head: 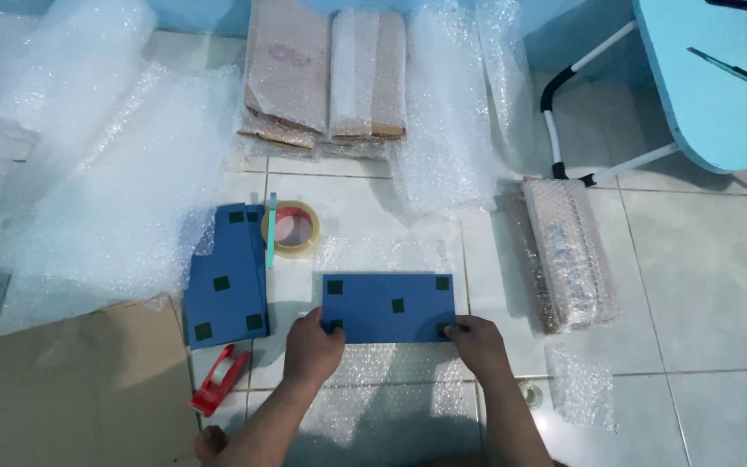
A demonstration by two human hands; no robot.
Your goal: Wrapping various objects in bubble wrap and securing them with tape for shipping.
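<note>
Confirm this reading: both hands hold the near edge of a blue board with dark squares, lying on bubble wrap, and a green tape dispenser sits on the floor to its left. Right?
Not quite. The tape dispenser is red, not green, as the head view shows. The rest holds: the left hand and right hand grip the near edge of the blue board lying on bubble wrap.

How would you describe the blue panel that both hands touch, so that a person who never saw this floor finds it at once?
Start at the white tiled floor and find the sheet of bubble wrap spread in front of the person. On it lies a flat blue rectangular panel with small dark squares, its near corners under the left hand and right hand. Unlike the other blue piece beside the tape roll, it lies crosswise and is plainly rectangular.
</note>
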